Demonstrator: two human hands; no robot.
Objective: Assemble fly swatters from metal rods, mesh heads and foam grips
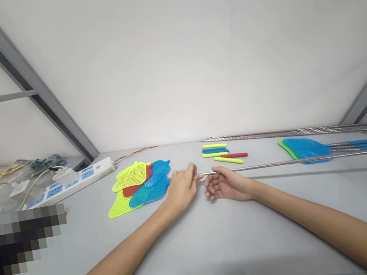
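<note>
A long thin metal rod (266, 165) runs from between my hands to the right edge of the head view, held just above the table. My left hand (182, 187) pinches its left end between thumb and fingers. The right hand (229, 184) supports the rod a little further along, thumb over it and fingers loosely curled below. Close to my left hand lies a loose pile of perforated fly swatter heads: a blue head (150, 188), a red head (131, 190) and a yellow head (129, 175) on top. Beyond the hands are several short handle sleeves, including a red sleeve (238, 155).
At right lie assembled fly swatters (309, 149) with blue handles. More metal rods (292, 131) rest along the back wall. A white power strip (84, 176) with plugs and cables stands at left. Grey frame posts (55, 117) rise at both sides.
</note>
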